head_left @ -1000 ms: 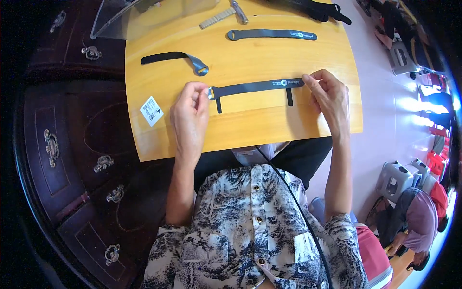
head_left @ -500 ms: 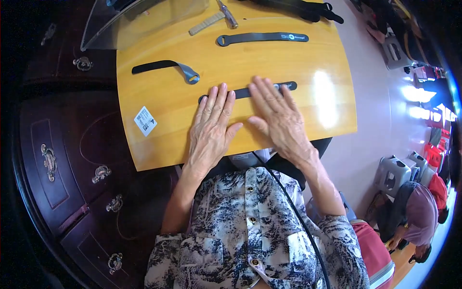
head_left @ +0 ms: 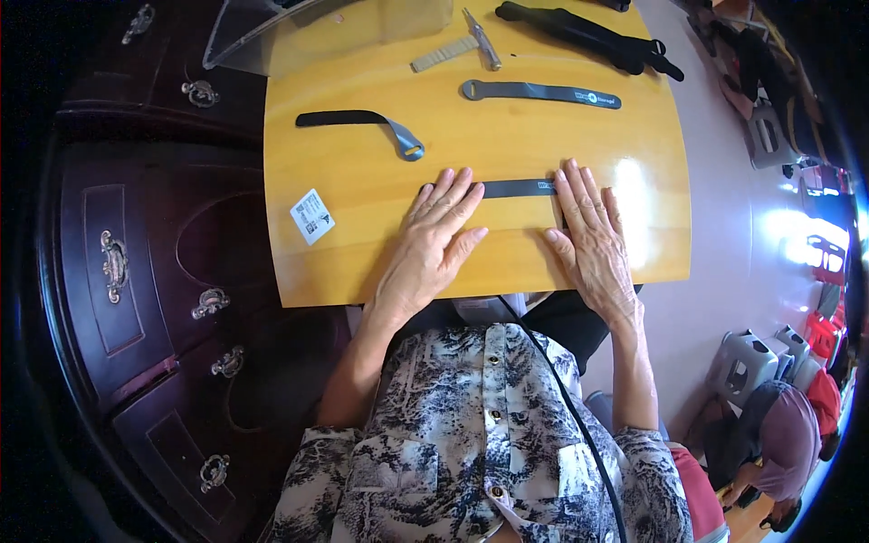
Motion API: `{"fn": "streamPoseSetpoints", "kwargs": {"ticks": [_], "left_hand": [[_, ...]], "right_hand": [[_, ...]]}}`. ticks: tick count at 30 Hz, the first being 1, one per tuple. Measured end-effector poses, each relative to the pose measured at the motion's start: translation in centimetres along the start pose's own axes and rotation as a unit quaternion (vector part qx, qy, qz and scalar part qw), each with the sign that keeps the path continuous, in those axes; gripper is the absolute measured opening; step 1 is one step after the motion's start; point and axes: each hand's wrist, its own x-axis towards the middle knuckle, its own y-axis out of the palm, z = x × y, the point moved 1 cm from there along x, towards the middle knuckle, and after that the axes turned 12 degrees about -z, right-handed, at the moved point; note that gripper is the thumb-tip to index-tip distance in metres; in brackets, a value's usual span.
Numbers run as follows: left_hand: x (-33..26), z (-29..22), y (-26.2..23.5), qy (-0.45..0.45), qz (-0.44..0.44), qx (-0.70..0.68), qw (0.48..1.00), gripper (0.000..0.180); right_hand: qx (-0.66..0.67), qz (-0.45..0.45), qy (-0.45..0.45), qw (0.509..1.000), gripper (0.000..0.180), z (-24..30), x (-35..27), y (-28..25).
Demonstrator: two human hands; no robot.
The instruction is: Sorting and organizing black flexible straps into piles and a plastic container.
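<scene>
A dark grey strap [head_left: 518, 188] lies flat across the near part of the yellow table [head_left: 362, 262]. Both my hands rest on it, one at either end. My left hand [head_left: 425, 249] is laid flat with its fingertips over the strap's left end. At the other end, the outstretched fingers of my right hand [head_left: 593, 240] cover the strap's right part. Farther off lies a second grey strap [head_left: 543, 92] with a slotted round end, stretched out straight. A third strap [head_left: 362, 119] sits at the left, twisted so its black side and grey slotted end both show.
A white label [head_left: 312, 217] is on the table's left side. A screwdriver-like tool [head_left: 484, 41] and a tan strip [head_left: 444, 54] lie at the back, near a clear bin [head_left: 362, 32]. Black straps [head_left: 588, 36] lie back right. Dark cabinets [head_left: 118, 262] stand left; a person [head_left: 787, 434] is at far right.
My hands have slid apart along the strap, the right one toward its right end, so its middle now shows between them. The whole view has shifted slightly.
</scene>
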Motion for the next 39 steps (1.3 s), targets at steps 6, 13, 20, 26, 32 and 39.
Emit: {"fn": "streamPoseSetpoints", "kwargs": {"ticks": [6, 13, 20, 26, 32, 39], "left_hand": [[3.1, 1.4, -1.4, -0.136, -0.269, 0.028, 0.953, 0.019], [5.2, 5.1, -2.3, -0.125, -0.308, 0.051, 0.942, 0.022], [1.2, -0.4, -6.9, -0.207, -0.288, -0.289, 0.889, 0.01], [-3.7, -2.2, -9.4, -0.204, -0.251, -0.267, 0.908, 0.011], [-4.5, -3.4, -9.5, -0.145, -0.199, -0.241, 0.939, 0.007], [-4.1, -3.8, -8.6, -0.149, -0.031, -0.212, 0.965, 0.007]], "right_hand": [[0.0, -0.012, -0.012, 1.0, 0.058, 0.0, -0.1, -1.2], [0.132, -0.075, -0.04, 0.988, 0.038, 5.2, 1.3, -2.7], [0.418, -0.064, -0.012, 0.906, 0.033, 10.8, 4.5, -0.1], [0.721, 0.211, 0.151, 0.643, 0.051, 13.9, 4.8, 0.5], [0.747, 0.242, 0.158, 0.599, 0.053, 13.6, 3.6, 1.1], [0.808, 0.195, 0.207, 0.515, 0.051, 11.5, 1.9, 0.4]]}}
